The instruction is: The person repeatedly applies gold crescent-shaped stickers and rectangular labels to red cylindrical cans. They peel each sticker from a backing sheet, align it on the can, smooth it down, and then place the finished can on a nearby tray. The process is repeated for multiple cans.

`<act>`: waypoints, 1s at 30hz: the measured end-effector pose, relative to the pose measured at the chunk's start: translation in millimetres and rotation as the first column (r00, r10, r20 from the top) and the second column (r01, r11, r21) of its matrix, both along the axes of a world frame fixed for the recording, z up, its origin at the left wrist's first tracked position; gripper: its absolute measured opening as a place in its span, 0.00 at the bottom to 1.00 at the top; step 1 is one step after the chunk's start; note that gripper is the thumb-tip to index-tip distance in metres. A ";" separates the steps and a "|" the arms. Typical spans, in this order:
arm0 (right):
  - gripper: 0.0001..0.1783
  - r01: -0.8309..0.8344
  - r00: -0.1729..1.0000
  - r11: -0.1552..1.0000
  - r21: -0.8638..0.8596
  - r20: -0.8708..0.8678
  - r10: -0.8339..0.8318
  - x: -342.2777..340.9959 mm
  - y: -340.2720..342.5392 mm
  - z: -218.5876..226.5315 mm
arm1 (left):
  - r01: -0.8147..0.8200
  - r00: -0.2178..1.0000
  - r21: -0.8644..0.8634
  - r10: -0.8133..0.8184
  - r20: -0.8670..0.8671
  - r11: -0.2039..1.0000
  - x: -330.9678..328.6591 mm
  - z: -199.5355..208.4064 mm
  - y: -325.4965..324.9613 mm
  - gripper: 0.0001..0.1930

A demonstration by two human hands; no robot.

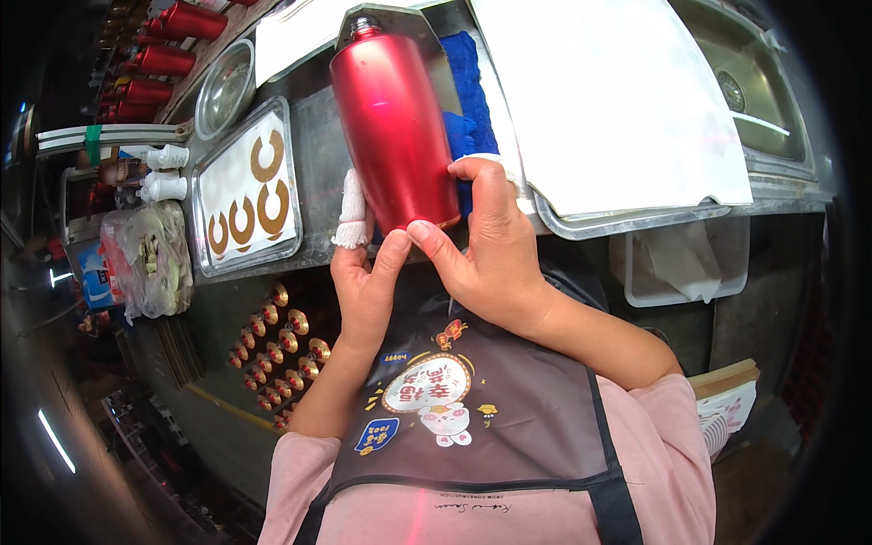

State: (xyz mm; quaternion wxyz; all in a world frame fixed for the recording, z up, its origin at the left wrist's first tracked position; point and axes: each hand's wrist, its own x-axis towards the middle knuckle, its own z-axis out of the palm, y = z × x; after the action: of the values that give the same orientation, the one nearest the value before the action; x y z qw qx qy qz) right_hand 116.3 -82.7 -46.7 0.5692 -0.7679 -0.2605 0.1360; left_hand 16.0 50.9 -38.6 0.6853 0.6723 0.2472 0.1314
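Observation:
A glossy red bottle (391, 127) with a narrow threaded neck lies between my two hands, its base toward me and its neck pointing away. My left hand (365, 277) grips the lower left side, thumb near the base and fingers in white finger covers along the side. From the right, my right hand (490, 245) holds the bottle with its thumb at the base and its index finger bent against the side. Its other fingers are mostly hidden, with white cover material showing behind. Under and beside the bottle lies a blue cloth (468, 82).
Left of the bottle, a metal tray (295, 218) holds a sheet with several gold C-shaped decals. A clear bowl (225, 89) stands behind it, with more red bottles (163, 60) beyond. White sheeting (618, 109) covers the right side, next to a metal sink (772, 109). Gold-coloured caps (289, 341) stand lower left.

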 end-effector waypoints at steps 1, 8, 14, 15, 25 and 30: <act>0.34 -0.003 1.000 1.000 0.001 0.001 0.003 0.3 -0.2 -0.3 | -0.006 1.000 0.010 0.006 -0.002 1.000 0.4 -0.1 -0.1 0.38; 0.28 -0.022 0.998 1.000 0.011 -0.054 0.023 -1.0 -3.5 0.0 | -0.028 1.000 0.006 0.028 -0.001 1.000 1.6 -2.0 -3.8 0.38; 0.28 -0.045 0.987 0.995 0.092 -0.150 0.058 3.9 -6.7 -2.7 | -0.107 0.994 0.283 0.112 -0.004 0.953 -18.8 -7.9 -6.1 0.37; 0.29 -0.027 0.989 0.995 0.098 -0.144 0.041 3.6 -6.3 -3.0 | -0.057 0.995 0.454 0.086 -0.042 0.889 -27.0 -7.2 -4.1 0.37; 0.37 0.013 1.000 0.998 -0.057 0.010 -0.013 -8.1 8.0 -4.0 | 0.115 0.993 0.842 -0.069 -0.093 0.527 -46.7 -25.2 -2.6 0.31; 0.32 0.036 0.997 0.999 0.000 0.067 -0.036 -4.9 5.5 -8.8 | 0.132 0.991 0.874 -0.087 -0.103 0.467 -40.7 -19.5 -4.1 0.32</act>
State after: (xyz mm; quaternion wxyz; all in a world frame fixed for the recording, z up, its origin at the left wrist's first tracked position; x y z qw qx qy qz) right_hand 111.5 -77.1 -55.5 0.5622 -0.7768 -0.2654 0.0999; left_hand -24.6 46.8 -58.1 0.2453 0.9453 0.1165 0.1807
